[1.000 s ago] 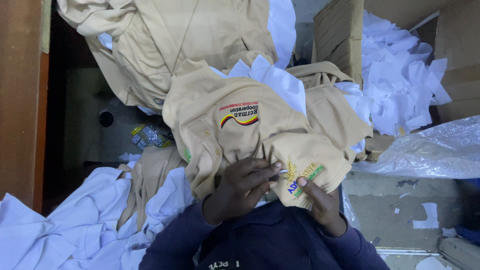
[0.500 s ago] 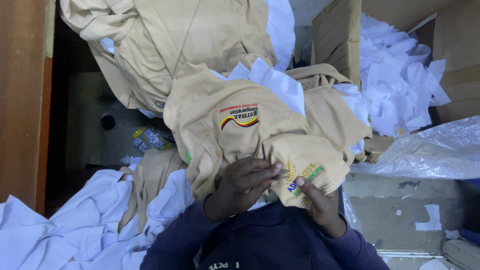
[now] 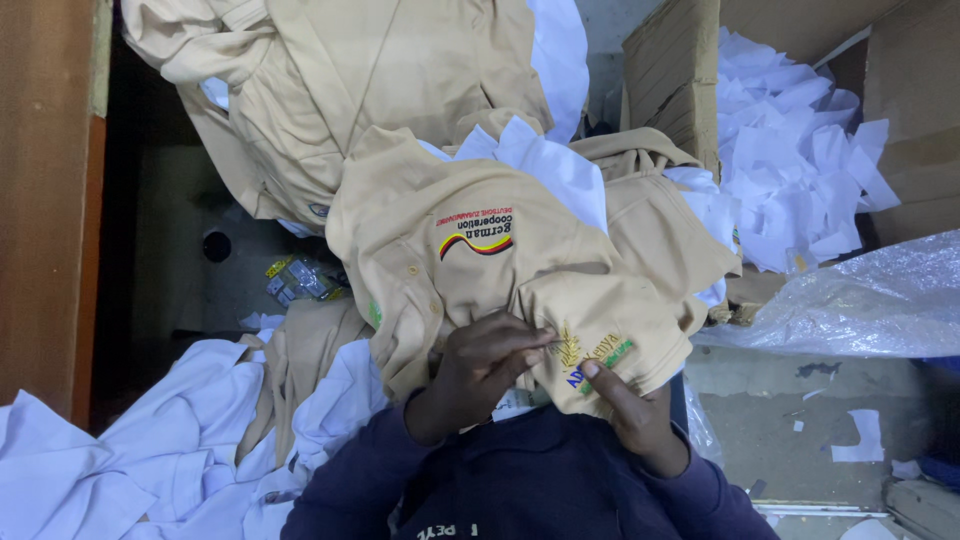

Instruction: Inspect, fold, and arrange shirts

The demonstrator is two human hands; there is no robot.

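Cluttered bench: heaped tan and white garments, cardboard box (image 3: 672, 75) of white scraps up top, clear plastic bag (image 3: 860, 305) at the side. Tan shirt (image 3: 480, 270) lies on the heap, its lower fold in both hands. Left hand (image 3: 480, 372) curls over the cloth, fingertips pinching beside the embroidered patch (image 3: 592, 358). Right hand (image 3: 632, 415) grips the fold from below, thumb on the patch. Best handling: keep the cloth taut between the 2 pinches, patch flat and facing up.

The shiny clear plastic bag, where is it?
In the head view the clear plastic bag lies at the right edge, just below the cardboard box full of white paper scraps, to the right of the tan shirt that both hands hold.
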